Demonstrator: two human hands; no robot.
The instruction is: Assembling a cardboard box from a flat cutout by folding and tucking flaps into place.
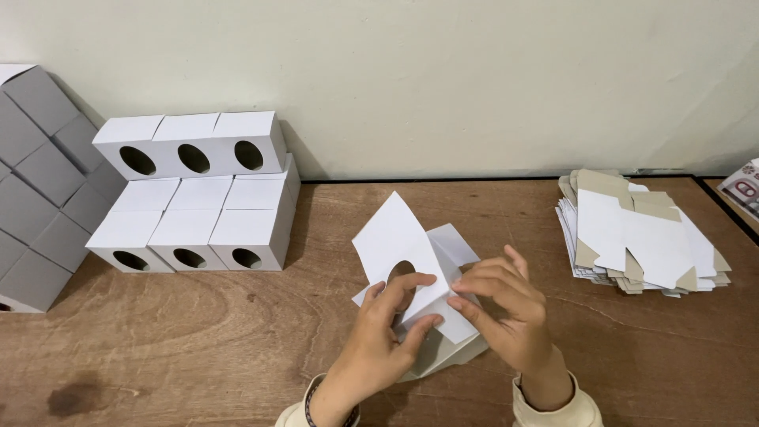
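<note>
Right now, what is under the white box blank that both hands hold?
Under the white box blank, held by the left hand and right hand, lies the brown table; the part directly beneath is covered.

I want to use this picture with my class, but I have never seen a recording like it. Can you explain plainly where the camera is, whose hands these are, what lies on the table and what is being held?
There is no machine here. The single picture comes from a camera worn on a person's head, looking down at their own two bare hands over a wooden table.

The left hand and the right hand both grip a half-folded white cardboard box with an oval hole in one panel. Its flaps are still open.

On the left, against the wall, stand finished white boxes of the same kind, stacked in rows with their oval holes facing forward. Further left is a pile of grey boxes. On the right lies a stack of flat, unfolded cardboard sheets, white with brown undersides.
</note>
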